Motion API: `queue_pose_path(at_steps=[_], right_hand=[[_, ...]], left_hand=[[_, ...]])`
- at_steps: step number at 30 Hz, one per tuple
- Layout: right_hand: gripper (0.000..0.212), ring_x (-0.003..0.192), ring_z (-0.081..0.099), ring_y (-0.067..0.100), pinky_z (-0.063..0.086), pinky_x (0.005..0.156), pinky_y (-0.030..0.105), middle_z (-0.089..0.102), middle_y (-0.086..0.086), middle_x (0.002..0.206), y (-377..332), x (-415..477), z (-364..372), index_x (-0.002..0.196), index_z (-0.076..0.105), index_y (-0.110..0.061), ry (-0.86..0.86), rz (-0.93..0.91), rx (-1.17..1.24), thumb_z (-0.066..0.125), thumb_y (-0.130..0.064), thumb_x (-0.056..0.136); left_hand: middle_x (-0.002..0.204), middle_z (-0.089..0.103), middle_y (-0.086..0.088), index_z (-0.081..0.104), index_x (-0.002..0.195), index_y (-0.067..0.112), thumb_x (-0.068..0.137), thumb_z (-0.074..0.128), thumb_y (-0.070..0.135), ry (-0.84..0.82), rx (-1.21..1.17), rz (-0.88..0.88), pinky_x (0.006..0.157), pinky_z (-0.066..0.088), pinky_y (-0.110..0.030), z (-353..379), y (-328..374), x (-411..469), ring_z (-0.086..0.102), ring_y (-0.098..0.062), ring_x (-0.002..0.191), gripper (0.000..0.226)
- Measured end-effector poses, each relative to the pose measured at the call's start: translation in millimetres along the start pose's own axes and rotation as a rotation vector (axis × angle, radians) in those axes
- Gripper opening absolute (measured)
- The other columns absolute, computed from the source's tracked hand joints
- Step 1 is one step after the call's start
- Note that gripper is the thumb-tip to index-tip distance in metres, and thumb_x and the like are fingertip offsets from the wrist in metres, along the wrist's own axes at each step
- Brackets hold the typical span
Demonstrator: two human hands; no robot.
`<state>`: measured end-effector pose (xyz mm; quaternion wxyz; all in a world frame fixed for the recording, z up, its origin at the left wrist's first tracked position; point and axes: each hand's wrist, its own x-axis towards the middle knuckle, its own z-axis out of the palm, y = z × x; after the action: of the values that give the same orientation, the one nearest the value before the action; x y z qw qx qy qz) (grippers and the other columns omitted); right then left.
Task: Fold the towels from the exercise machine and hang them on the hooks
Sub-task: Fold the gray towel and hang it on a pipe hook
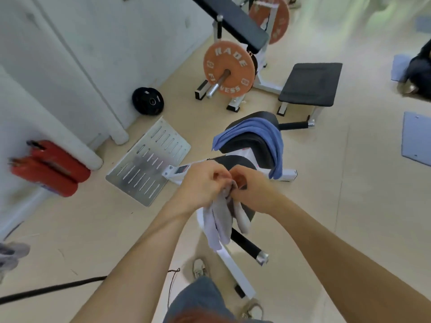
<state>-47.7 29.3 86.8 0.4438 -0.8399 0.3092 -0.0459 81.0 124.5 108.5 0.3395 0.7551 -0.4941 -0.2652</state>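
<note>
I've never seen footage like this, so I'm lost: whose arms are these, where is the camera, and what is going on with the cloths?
There is one picture, from a wide-angle camera on a person's head, looking down at their own arms. The left hand and right hand meet in the middle, both pinching the top of a grey towel that hangs down between them. Below is a white exercise machine with black pads. A blue towel is draped over its farther pad. Around it on the floor are an orange weight plate, a bench and a metal footplate. No hooks are visible.
</note>
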Motion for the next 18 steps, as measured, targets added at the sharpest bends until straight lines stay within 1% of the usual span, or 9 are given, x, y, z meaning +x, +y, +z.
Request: queue_pose_path(at_steps=[3,6,8,10,11,13,14,16,18], right_hand=[[0.014,0.078,0.063,0.021,0.055,0.078,0.042,0.066,0.006,0.084,-25,13,-13,0.095,0.061,-0.024,-0.039,-0.117,0.068,0.062,-0.02,0.081],[0.011,0.07,0.054,0.028,0.048,0.069,0.039,0.062,0.018,0.081,-52,30,-22,0.092,0.066,-0.013,-0.099,-0.223,0.179,0.063,-0.014,0.081],[0.008,0.068,0.052,0.025,0.045,0.066,0.035,0.06,0.013,0.071,-65,40,-23,0.082,0.067,-0.009,-0.033,-0.303,0.153,0.06,-0.005,0.082],[0.015,0.061,0.048,0.015,0.041,0.061,0.03,0.054,0.005,0.062,-71,49,-23,0.072,0.061,-0.008,0.077,-0.363,0.063,0.055,0.0,0.082],[0.022,0.058,0.047,0.011,0.038,0.056,0.03,0.051,0.001,0.059,-71,56,-23,0.067,0.057,-0.014,0.103,-0.371,0.027,0.053,0.0,0.083],[0.037,0.054,0.044,0.003,0.033,0.056,0.028,0.047,-0.008,0.059,-68,72,-27,0.063,0.045,-0.031,0.101,-0.307,-0.059,0.049,-0.002,0.085],[0.037,0.056,0.044,0.003,0.034,0.057,0.029,0.047,-0.01,0.062,-65,80,-30,0.064,0.044,-0.033,0.092,-0.243,-0.153,0.049,-0.003,0.085],[0.02,0.063,0.052,0.016,0.042,0.061,0.037,0.056,-0.001,0.068,-55,98,-38,0.071,0.055,-0.02,0.099,-0.164,-0.34,0.05,-0.006,0.084],[0.01,0.074,0.058,0.028,0.049,0.065,0.041,0.062,0.008,0.077,-48,111,-49,0.081,0.06,-0.011,0.123,-0.171,-0.435,0.051,-0.006,0.082]], left_hand=[[0.073,0.066,0.007,0.062,0.069,0.034,0.084,0.064,0.01,0.17,-0.127,-0.059,0.073,0.048,-0.029,-20,7,-7,0.06,-0.011,0.074,0.028],[0.07,0.061,-0.001,0.059,0.075,0.021,0.093,0.054,0.014,0.284,-0.169,-0.056,0.067,0.043,-0.028,-40,13,-5,0.054,-0.011,0.069,0.02],[0.068,0.057,-0.003,0.054,0.073,0.017,0.096,0.048,0.021,0.34,-0.121,-0.036,0.067,0.042,-0.033,-51,18,1,0.051,-0.017,0.069,0.024],[0.066,0.054,0.003,0.05,0.069,0.023,0.098,0.045,0.025,0.319,-0.08,-0.06,0.068,0.042,-0.034,-59,25,10,0.051,-0.018,0.07,0.029],[0.066,0.054,0.006,0.051,0.068,0.026,0.098,0.046,0.026,0.294,-0.072,-0.083,0.069,0.042,-0.034,-62,30,15,0.05,-0.016,0.07,0.03],[0.062,0.053,0.008,0.056,0.066,0.025,0.095,0.054,0.028,0.248,-0.13,-0.112,0.065,0.041,-0.033,-70,36,20,0.048,-0.012,0.064,0.029],[0.057,0.05,0.009,0.06,0.065,0.022,0.092,0.06,0.03,0.227,-0.209,-0.128,0.059,0.038,-0.03,-74,39,21,0.044,-0.009,0.058,0.027],[0.047,0.043,0.011,0.064,0.068,0.011,0.081,0.072,0.032,0.191,-0.323,-0.175,0.048,0.029,-0.021,-86,44,17,0.035,-0.004,0.046,0.026],[0.048,0.047,0.01,0.067,0.072,0.011,0.069,0.081,0.036,0.156,-0.14,-0.239,0.047,0.029,-0.02,-96,40,15,0.037,-0.004,0.045,0.029]])
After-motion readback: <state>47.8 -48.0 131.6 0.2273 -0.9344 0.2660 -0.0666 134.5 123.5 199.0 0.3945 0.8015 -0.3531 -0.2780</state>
